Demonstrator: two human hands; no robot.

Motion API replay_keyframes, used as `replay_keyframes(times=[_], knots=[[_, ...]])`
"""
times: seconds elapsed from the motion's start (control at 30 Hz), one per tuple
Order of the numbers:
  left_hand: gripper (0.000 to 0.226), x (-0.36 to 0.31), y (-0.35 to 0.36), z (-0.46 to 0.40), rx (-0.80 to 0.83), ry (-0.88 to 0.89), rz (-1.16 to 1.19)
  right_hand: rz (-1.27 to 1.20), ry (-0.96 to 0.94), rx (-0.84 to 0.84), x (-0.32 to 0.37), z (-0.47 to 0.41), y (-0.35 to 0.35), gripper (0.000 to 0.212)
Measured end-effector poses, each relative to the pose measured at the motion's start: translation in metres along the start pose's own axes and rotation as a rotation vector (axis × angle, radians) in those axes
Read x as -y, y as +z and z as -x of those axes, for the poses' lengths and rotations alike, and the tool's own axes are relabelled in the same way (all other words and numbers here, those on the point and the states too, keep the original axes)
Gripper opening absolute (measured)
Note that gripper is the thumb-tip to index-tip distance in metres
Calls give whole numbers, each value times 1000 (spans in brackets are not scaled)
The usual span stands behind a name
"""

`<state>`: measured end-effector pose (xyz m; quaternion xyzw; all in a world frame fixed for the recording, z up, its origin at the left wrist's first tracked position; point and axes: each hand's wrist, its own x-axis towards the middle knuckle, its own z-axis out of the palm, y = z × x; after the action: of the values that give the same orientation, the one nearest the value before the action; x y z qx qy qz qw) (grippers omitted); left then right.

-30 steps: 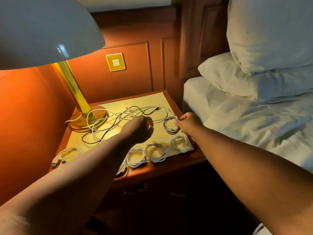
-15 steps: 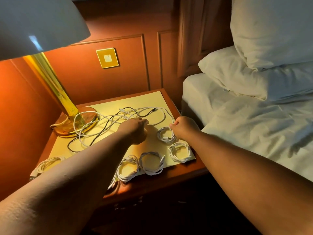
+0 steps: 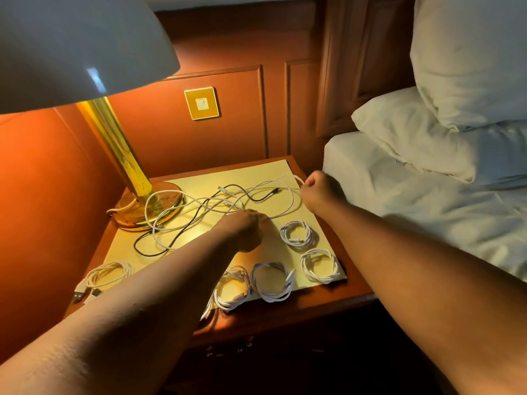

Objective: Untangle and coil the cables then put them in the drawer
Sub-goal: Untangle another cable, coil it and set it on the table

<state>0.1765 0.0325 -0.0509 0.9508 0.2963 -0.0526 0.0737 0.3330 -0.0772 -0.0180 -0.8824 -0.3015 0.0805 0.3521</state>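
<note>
White: coiled cables (image 3: 296,234), lampshade (image 3: 79,49), pillows (image 3: 467,61), bedsheet (image 3: 427,201). Black: 1 loose cable (image 3: 253,197) among white loose cables (image 3: 285,215). Pale yellow: mat (image 3: 256,172). Brass gold: lamp stem (image 3: 119,143), switch plate (image 3: 201,103). Reddish-brown: nightstand (image 3: 356,292), wall panelling (image 3: 228,132).

Worktop (image 3: 336,305): wooden nightstand top | pale mat (image 3: 256,172) covering most of it | lamp base (image 3: 148,206) at back left | tangled cables (image 3: 216,203) mid-mat | coiled cables (image 3: 296,233) along front and right edges.
</note>
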Motion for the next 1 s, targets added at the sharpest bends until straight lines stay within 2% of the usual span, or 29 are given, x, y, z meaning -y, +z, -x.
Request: replay_keyframes(times=[0.1, 0.27, 0.37, 0.43, 0.53, 0.63, 0.73, 0.8, 0.83, 1.0], knots=[[56, 2, -4, 5, -29, -26, 134, -301, -19, -63, 24, 3, -17, 7], [57, 3, -31, 20, -579, -163, 579, -653, -145, 56, 60, 23, -51, 10], [69, 3, -56, 24, -722, -205, 762, -853, -245, 260, 81, 42, -65, 18], [67, 2, -71, 22, -681, -222, 770, -961, -272, 384, 93, 52, -68, 22], [43, 0, -80, 17, -521, -163, 719, -1161, -225, 487, 108, 66, -69, 23], [23, -2, -73, 14, -465, -148, 637, -1396, -102, 506, 118, 77, -71, 18], [21, 3, -63, 11, -462, -210, 564, -1565, 2, 488, 122, 85, -76, 18], [21, 9, -57, 9, -459, -245, 534, -1510, 12, 460, 120, 87, -77, 24], [21, 12, -56, 8, -478, -250, 526, -1402, -9, 434, 118, 86, -77, 26], [25, 15, -79, -1, -732, -206, 619, -423, -163, 227, 98, 72, -58, 28]])
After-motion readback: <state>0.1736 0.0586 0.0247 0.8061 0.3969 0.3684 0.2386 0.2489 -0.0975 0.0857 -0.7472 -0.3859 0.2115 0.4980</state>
